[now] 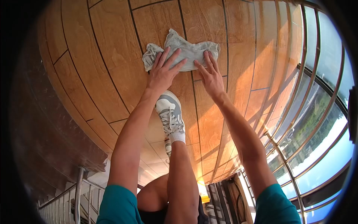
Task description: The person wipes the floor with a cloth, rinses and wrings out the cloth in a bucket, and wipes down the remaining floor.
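Observation:
A damp-looking grey-white cloth (190, 51) lies crumpled and partly spread on the wood-look tiled floor (112, 48). My left hand (163, 72) rests on the cloth's near left part with its fingers stretched out and spread. On the near right part, my right hand (212, 74) presses down with straight fingers, the fingertips touching the fabric. Neither hand wraps round the cloth. Its left end is bunched up, and the part under my palms and fingers is hidden.
My grey and white shoe (169, 112) stands on the tiles just below my hands. Metal railing bars (307, 93) with glass behind them curve along the right. A dark brown surface (48, 123) borders the floor at left, above another metal railing (79, 196).

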### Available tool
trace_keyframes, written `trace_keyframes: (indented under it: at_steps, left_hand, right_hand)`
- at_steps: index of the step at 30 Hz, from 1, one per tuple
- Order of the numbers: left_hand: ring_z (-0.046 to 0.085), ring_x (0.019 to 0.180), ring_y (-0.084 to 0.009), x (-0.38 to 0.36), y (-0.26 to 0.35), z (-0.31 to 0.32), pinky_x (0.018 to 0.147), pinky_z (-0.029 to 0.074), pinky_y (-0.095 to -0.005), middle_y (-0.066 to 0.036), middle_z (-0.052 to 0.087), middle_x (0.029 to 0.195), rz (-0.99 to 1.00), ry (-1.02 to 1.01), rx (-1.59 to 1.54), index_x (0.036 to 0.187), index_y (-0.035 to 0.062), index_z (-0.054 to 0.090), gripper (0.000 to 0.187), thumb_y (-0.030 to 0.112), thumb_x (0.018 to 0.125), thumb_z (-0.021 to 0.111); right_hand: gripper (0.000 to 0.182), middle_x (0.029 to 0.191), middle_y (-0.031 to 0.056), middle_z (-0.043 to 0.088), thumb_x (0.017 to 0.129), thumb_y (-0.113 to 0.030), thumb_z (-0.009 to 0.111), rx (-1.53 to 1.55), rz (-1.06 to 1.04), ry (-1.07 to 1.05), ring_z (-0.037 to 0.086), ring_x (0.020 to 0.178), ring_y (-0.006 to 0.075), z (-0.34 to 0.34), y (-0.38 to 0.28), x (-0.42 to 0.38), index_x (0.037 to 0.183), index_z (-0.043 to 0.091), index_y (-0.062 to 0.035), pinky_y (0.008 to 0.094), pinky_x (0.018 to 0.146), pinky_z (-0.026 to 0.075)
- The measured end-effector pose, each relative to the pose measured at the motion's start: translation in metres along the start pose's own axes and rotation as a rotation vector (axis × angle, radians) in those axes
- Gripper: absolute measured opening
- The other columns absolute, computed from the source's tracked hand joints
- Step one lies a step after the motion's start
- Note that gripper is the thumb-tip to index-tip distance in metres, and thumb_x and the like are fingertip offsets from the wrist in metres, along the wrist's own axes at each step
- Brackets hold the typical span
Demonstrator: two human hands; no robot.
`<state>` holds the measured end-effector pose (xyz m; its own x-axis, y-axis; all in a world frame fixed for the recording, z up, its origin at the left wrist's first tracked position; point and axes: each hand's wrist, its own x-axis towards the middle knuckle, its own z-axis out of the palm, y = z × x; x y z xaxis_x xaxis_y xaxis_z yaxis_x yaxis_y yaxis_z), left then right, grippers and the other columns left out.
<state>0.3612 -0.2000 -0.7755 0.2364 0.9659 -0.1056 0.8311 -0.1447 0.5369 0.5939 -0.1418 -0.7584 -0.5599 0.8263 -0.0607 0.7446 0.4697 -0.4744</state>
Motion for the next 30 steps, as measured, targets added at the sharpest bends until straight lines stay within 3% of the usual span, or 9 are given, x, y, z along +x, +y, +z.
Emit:
trace_keyframes:
  at_steps: [3,4,7,8,12,14,17,26,30]
  left_hand:
    - [0.035,0.151,-0.0305,-0.006,0.008,-0.006,0.124,0.033,-0.0476,0.000,0.043,0.161,0.016,0.016,0.110,0.138,0.0233,0.065,0.053,-0.002,0.092,0.059]
    - [0.044,0.144,-0.0327,0.001,0.010,-0.012,0.118,0.042,-0.0448,-0.004,0.053,0.152,0.024,0.081,0.080,0.132,0.0155,0.066,0.050,-0.007,0.088,0.057]
    - [0.050,0.139,-0.0333,0.009,0.032,-0.045,0.109,0.051,-0.0431,-0.006,0.060,0.144,-0.076,-0.072,0.008,0.123,0.0107,0.067,0.042,-0.009,0.088,0.055]
    - [0.058,0.130,-0.0340,0.003,0.044,-0.064,0.102,0.056,-0.0429,-0.010,0.064,0.137,-0.094,-0.008,0.009,0.116,0.0063,0.065,0.034,-0.009,0.089,0.052]
    - [0.065,0.116,-0.0368,-0.023,0.093,-0.145,0.094,0.056,-0.0459,-0.015,0.069,0.124,-0.249,-0.112,-0.198,0.116,0.0050,0.064,0.029,-0.006,0.092,0.050]
    - [0.068,0.100,-0.0414,-0.031,0.121,-0.189,0.085,0.054,-0.0488,-0.020,0.072,0.109,-0.376,-0.204,-0.265,0.118,0.0055,0.063,0.025,0.002,0.098,0.049]
    - [0.067,0.094,-0.0443,-0.060,0.171,-0.225,0.080,0.053,-0.0505,-0.022,0.071,0.100,-0.419,-0.063,-0.274,0.117,0.0057,0.064,0.022,0.009,0.101,0.049]
    - [0.068,0.105,-0.0388,-0.117,0.302,-0.312,0.086,0.054,-0.0455,-0.019,0.071,0.113,-0.435,-0.038,-0.417,0.115,0.0056,0.063,0.025,0.018,0.094,0.064]
    - [0.068,0.104,-0.0373,-0.117,0.321,-0.287,0.086,0.055,-0.0455,-0.015,0.070,0.116,-0.470,0.050,-0.399,0.113,0.0060,0.064,0.024,0.016,0.092,0.067]
  right_hand:
    - [0.017,0.154,0.0252,0.046,0.095,-0.005,0.059,-0.080,0.073,-0.050,0.044,0.141,0.0442,0.001,-0.019,0.000,0.110,0.065,-0.0084,0.0464,0.115,0.041]
    - [0.014,0.144,0.0242,0.055,0.095,-0.005,0.056,-0.112,0.049,0.020,0.051,0.133,0.0424,-0.001,-0.029,0.009,0.107,0.063,-0.0065,0.0472,0.112,0.043]
    - [0.018,0.130,0.0205,0.062,0.094,-0.003,0.055,0.035,0.120,-0.217,0.055,0.126,0.0399,-0.040,-0.052,0.026,0.110,0.062,-0.0053,0.0481,0.105,0.047]
    - [0.019,0.118,0.0186,0.064,0.093,-0.002,0.053,0.084,0.144,-0.129,0.058,0.121,0.0380,-0.056,-0.068,0.025,0.110,0.061,-0.0037,0.0485,0.098,0.049]
    - [0.010,0.104,0.0230,0.065,0.097,-0.001,0.052,0.211,0.086,-0.115,0.062,0.101,0.0470,-0.117,-0.099,0.010,0.107,0.054,-0.0023,0.0529,0.079,0.049]
    - [0.013,0.102,0.0239,0.066,0.096,-0.001,0.051,0.241,0.115,-0.137,0.063,0.100,0.0475,-0.159,-0.126,-0.005,0.108,0.055,-0.0018,0.0527,0.080,0.050]
    - [0.013,0.094,0.0277,0.066,0.094,-0.002,0.053,0.287,0.100,-0.126,0.064,0.094,0.0492,-0.211,-0.157,-0.031,0.107,0.054,-0.0013,0.0544,0.076,0.051]
    - [0.018,0.095,0.0302,0.066,0.097,-0.004,0.054,0.347,0.185,-0.177,0.063,0.089,0.0521,-0.325,-0.201,-0.117,0.114,0.054,-0.0042,0.0572,0.073,0.049]
    - [0.017,0.103,0.0285,0.068,0.098,-0.005,0.052,0.325,0.158,-0.226,0.064,0.093,0.0514,-0.343,-0.186,-0.133,0.115,0.053,-0.0049,0.0563,0.075,0.050]
